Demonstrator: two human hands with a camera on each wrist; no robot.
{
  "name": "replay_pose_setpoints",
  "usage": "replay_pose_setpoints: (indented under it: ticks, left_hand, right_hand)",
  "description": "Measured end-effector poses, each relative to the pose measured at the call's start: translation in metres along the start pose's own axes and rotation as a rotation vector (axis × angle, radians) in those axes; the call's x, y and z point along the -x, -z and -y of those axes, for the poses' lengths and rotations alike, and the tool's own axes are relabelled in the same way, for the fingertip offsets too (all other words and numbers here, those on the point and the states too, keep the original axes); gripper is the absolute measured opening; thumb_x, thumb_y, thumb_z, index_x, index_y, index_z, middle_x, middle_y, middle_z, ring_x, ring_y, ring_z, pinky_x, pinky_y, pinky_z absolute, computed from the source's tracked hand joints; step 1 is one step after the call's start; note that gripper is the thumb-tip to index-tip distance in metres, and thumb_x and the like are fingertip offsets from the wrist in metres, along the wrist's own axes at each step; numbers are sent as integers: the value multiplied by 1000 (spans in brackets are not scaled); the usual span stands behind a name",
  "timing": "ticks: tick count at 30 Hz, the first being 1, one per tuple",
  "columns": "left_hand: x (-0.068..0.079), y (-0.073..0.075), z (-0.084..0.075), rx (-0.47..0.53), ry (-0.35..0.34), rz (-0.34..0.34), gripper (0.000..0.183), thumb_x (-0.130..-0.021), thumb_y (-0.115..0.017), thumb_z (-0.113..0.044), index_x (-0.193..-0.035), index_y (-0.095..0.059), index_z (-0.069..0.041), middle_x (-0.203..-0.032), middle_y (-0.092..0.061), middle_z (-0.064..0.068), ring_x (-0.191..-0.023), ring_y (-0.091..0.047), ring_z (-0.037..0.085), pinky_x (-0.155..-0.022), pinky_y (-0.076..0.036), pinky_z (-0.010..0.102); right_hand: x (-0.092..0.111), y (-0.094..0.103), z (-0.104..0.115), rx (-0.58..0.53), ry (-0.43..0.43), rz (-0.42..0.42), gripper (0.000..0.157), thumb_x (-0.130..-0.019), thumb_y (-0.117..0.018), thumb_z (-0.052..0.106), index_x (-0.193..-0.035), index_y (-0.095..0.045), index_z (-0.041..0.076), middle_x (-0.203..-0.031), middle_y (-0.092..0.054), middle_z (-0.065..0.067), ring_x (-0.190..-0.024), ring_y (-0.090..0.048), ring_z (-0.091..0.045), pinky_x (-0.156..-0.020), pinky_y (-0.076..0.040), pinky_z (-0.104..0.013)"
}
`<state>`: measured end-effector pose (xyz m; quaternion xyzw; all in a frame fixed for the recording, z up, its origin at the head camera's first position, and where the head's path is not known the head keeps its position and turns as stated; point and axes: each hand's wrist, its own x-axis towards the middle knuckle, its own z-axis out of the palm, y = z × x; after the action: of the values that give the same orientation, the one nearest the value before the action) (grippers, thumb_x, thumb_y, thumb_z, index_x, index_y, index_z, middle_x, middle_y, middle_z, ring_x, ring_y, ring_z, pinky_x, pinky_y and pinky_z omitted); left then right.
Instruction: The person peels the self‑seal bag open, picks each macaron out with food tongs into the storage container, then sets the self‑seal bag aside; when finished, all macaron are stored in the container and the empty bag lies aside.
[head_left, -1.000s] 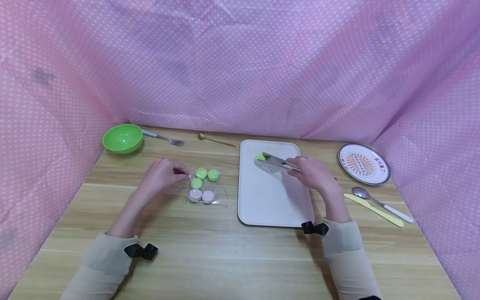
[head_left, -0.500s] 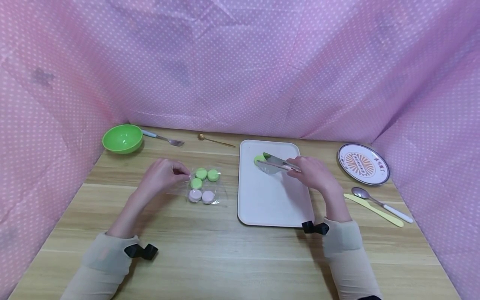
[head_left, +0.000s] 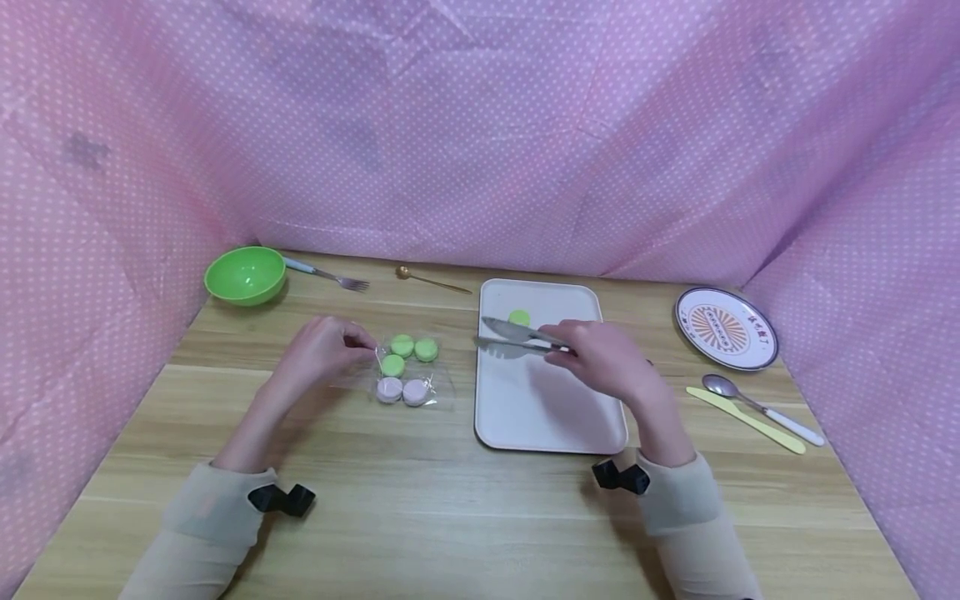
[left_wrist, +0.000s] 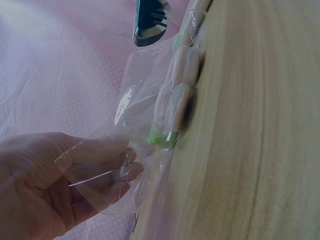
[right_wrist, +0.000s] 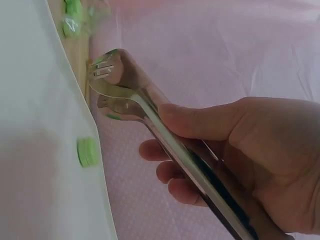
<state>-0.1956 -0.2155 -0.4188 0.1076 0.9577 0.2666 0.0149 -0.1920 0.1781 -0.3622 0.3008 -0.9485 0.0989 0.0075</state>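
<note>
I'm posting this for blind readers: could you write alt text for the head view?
A person's right hand holds metal tongs over a white tray bearing one green macaron; the left hand pinches clear plastic packaging with three green macarons and two pale pink ones, on a wooden table.

Green macaron (head_left: 519,317), silver tongs (head_left: 513,330), white tray (head_left: 525,421), white-dotted pink curtain (head_left: 480,142)

Booth-like place: pink dotted cloth (head_left: 480,142) around three sides, wooden table (head_left: 450,525).
</note>
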Motion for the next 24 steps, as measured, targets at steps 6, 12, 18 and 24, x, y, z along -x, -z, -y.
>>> replay_pose_setpoints:
  ticks: [6,12,18,24]
  left_hand:
    - [-1,0,1,10,16,12,9,-78,-76,-23,-86,-75,-20,-88,-74,0,-80,-67,15,-75,-52,37]
    - [-1,-1,1,26,33,24,11,-78,-76,-24,-88,-75,-20,-89,-74,0,-80,-67,15,-76,-52,36]
    - [0,0,1,28,27,19,12,-77,-76,-23,-88,-76,-19,-89,-75,0,-81,-67,15,-75,-52,37]
    - [-1,-1,0,5,18,8,10,-77,-76,-25,-86,-76,-21,-86,-75,-2,-80,-67,14,-75,-50,37]
  right_hand:
    - [-6,-12,24,-19,44,47,21,-88,-65,26,-110,-67,27,-84,-63,13,-71,-55,-9,-63,-45,-30]
    - [-10,-19,36,-17,76,66,20,-86,-68,22,-106,-67,25,-82,-62,14,-66,-50,-7,-62,-44,-28]
    - [-14,-25,43,-10,122,91,11,-87,-67,23,-97,-65,26,-75,-57,14,-63,-47,-8,-57,-40,-27]
    - [-17,-29,48,-7,140,96,14,-87,-67,25,-101,-65,26,-76,-56,15,-62,-47,-6,-58,-41,-26]
